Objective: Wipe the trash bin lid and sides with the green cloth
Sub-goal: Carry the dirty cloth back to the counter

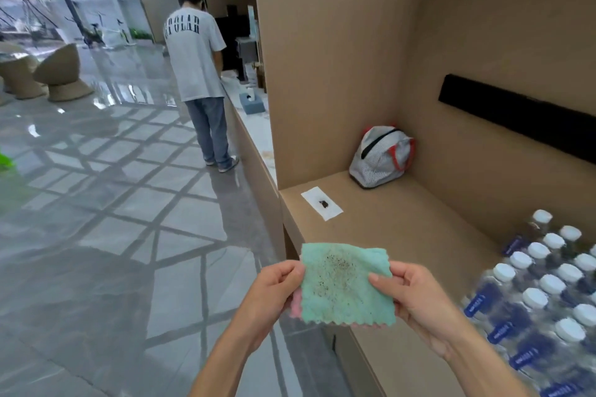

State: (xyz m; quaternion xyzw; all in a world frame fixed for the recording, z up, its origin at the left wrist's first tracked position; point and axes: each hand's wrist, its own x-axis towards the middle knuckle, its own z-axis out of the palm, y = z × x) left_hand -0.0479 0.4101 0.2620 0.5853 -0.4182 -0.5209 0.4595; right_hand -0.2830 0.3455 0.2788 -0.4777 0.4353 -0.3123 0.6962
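Green cloth [346,287] is stretched flat between both hands near the bottom of the view, left hand [274,292] pinching its left edge and right hand [416,293] pinching the right, dark specks all over the middle. Right behind it is a brown shelf [396,229], with bottles [545,293] at right and a striped bag [380,158] farther back.

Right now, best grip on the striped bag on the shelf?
Probably the red handle on the striped bag, reached from the open front of the shelf. The bag sits in the back corner, walls behind and left, and the handle stands clear.
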